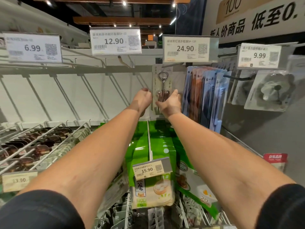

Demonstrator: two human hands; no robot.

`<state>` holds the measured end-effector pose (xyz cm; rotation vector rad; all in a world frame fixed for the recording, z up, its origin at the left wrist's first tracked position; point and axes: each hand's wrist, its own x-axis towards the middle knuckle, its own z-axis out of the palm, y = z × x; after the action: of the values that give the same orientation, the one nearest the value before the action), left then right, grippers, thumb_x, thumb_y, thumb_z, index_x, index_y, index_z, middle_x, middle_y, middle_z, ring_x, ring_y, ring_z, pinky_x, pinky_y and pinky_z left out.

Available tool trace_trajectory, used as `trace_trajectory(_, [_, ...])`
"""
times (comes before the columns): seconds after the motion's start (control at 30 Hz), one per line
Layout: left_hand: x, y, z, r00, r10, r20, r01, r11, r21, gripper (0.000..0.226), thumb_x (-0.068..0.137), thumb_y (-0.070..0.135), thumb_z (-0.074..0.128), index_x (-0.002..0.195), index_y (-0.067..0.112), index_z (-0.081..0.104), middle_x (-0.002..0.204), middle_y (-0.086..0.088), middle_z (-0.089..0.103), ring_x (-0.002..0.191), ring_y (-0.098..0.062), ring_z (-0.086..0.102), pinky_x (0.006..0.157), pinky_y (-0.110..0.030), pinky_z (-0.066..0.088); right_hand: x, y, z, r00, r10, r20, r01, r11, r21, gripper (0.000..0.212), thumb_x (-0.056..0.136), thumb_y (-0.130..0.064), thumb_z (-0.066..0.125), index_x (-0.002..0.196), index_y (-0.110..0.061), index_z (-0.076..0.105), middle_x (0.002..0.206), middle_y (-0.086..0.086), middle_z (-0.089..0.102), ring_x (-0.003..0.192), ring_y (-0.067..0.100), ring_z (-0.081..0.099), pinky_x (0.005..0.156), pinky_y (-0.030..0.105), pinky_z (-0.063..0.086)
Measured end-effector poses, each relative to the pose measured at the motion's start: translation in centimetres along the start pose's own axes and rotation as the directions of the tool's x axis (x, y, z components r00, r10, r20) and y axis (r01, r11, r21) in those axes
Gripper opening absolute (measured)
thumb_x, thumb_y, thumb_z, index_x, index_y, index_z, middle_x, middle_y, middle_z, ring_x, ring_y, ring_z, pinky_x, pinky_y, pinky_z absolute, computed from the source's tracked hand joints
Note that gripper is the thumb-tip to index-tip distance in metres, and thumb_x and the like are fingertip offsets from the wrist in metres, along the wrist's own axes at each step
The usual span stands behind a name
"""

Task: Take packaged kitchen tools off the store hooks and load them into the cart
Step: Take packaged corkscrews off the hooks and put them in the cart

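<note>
A packaged corkscrew in a clear blister pack hangs from a hook under the 24.90 price tag. Both my arms reach up to it. My left hand is at the pack's left edge with its fingers curled. My right hand holds the pack's lower right part, thumb raised along its side. The pack's bottom is hidden behind my hands. No cart is in view.
Blue packaged tools hang right of the corkscrew, then steamer-like packs under a 9.99 tag. Bare hooks fill the upper left. Green bags and dark packs hang below my arms.
</note>
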<state>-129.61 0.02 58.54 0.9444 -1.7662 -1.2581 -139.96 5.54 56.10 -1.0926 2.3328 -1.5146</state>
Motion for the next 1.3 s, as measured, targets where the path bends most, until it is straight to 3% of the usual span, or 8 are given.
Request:
trace_trajectory(0.17, [-3.7, -1.4, -3.7, 0.996, 0.006, -0.092, 0.002, 0.997, 0.082, 0.041, 0.095, 0.018, 0.052, 0.136, 0.018, 0.055, 0.134, -0.013, 0.060, 0.123, -0.032, 0.056, 0.108, -0.044, 0.045, -4.2, -0.9, -2.9, 0.994, -0.049, 0.100, 0.065, 0.986, -0.155, 0.076, 0.092, -0.031, 0.069, 0.153, -0.011, 0.028, 0.152, 0.012, 0.033, 0.136, 0.030, 0.042, 0.106, 0.041, 0.041])
trace_trajectory(0.27, [-9.0, -1.7, -7.5, 0.993, 0.070, -0.100, -0.066, 0.997, 0.047, 0.024, 0.096, 0.015, 0.056, 0.119, 0.018, 0.059, 0.115, -0.012, 0.064, 0.099, -0.025, 0.063, 0.089, -0.032, 0.050, -8.7, -2.1, -4.3, 0.964, -0.182, 0.191, 0.218, 0.959, -0.184, 0.060, 0.091, -0.031, 0.066, 0.145, -0.014, 0.045, 0.141, 0.008, 0.047, 0.120, 0.026, 0.056, 0.097, 0.036, 0.048])
trace_trajectory(0.4, [-16.8, -2.8, -14.8, 0.984, 0.157, -0.083, -0.144, 0.980, 0.140, 0.021, 0.099, 0.007, 0.053, 0.117, 0.014, 0.061, 0.106, -0.004, 0.062, 0.079, -0.011, 0.059, 0.072, -0.022, 0.048, -16.9, -5.2, -1.7, 0.879, -0.394, 0.268, 0.459, 0.852, -0.251, 0.050, 0.089, -0.034, 0.066, 0.134, -0.014, 0.058, 0.134, 0.007, 0.056, 0.122, 0.023, 0.056, 0.104, 0.034, 0.043])
trace_trajectory(0.6, [-31.0, -9.2, -30.4, 0.966, 0.122, -0.228, -0.006, 0.892, 0.452, 0.015, 0.094, 0.026, 0.059, 0.105, 0.035, 0.063, 0.097, 0.015, 0.067, 0.085, -0.007, 0.062, 0.080, -0.023, 0.047, -31.5, -10.1, 9.3, 0.684, -0.515, 0.516, 0.658, 0.741, -0.133, 0.048, 0.091, -0.034, 0.064, 0.135, -0.015, 0.057, 0.132, 0.005, 0.057, 0.122, 0.021, 0.054, 0.099, 0.027, 0.038])
trace_trajectory(0.8, [-47.4, -20.6, -47.0, 0.896, -0.074, -0.438, 0.356, 0.708, 0.610, 0.022, 0.097, 0.020, 0.058, 0.118, 0.020, 0.064, 0.115, -0.004, 0.063, 0.109, -0.024, 0.061, 0.096, -0.036, 0.046, -46.9, -12.6, 24.2, 0.442, -0.439, 0.782, 0.711, 0.703, -0.007, 0.058, 0.094, -0.041, 0.058, 0.145, -0.014, 0.047, 0.144, 0.008, 0.048, 0.132, 0.024, 0.048, 0.108, 0.035, 0.040])
trace_trajectory(0.9, [-55.5, -25.2, -52.9, 0.826, -0.195, -0.529, 0.533, 0.579, 0.618, 0.028, 0.098, 0.015, 0.057, 0.124, 0.006, 0.062, 0.121, -0.017, 0.059, 0.116, -0.028, 0.057, 0.095, -0.032, 0.039, -54.7, -13.4, 30.9, 0.283, -0.391, 0.876, 0.738, 0.672, 0.061, 0.057, 0.094, -0.040, 0.059, 0.142, -0.011, 0.049, 0.140, 0.011, 0.049, 0.132, 0.027, 0.047, 0.103, 0.032, 0.039])
trace_trajectory(1.07, [-66.0, -30.8, -59.6, 0.718, -0.333, -0.611, 0.695, 0.401, 0.597, 0.029, 0.097, 0.019, 0.055, 0.123, 0.008, 0.060, 0.120, -0.017, 0.058, 0.115, -0.033, 0.055, 0.094, -0.039, 0.042, -66.1, -14.6, 39.6, 0.044, -0.327, 0.944, 0.784, 0.597, 0.170, 0.049, 0.097, -0.040, 0.056, 0.138, -0.012, 0.053, 0.136, 0.011, 0.052, 0.129, 0.027, 0.049, 0.098, 0.032, 0.039])
trace_trajectory(1.3, [-72.9, -37.7, -66.7, 0.553, -0.489, -0.675, 0.832, 0.282, 0.477, 0.031, 0.101, 0.028, 0.051, 0.128, 0.015, 0.059, 0.126, -0.009, 0.056, 0.123, -0.029, 0.052, 0.104, -0.041, 0.042, -76.0, -15.9, 50.5, -0.215, -0.209, 0.954, 0.776, 0.556, 0.297, 0.047, 0.094, -0.044, 0.061, 0.130, -0.012, 0.059, 0.131, 0.014, 0.057, 0.121, 0.031, 0.056, 0.093, 0.036, 0.047])
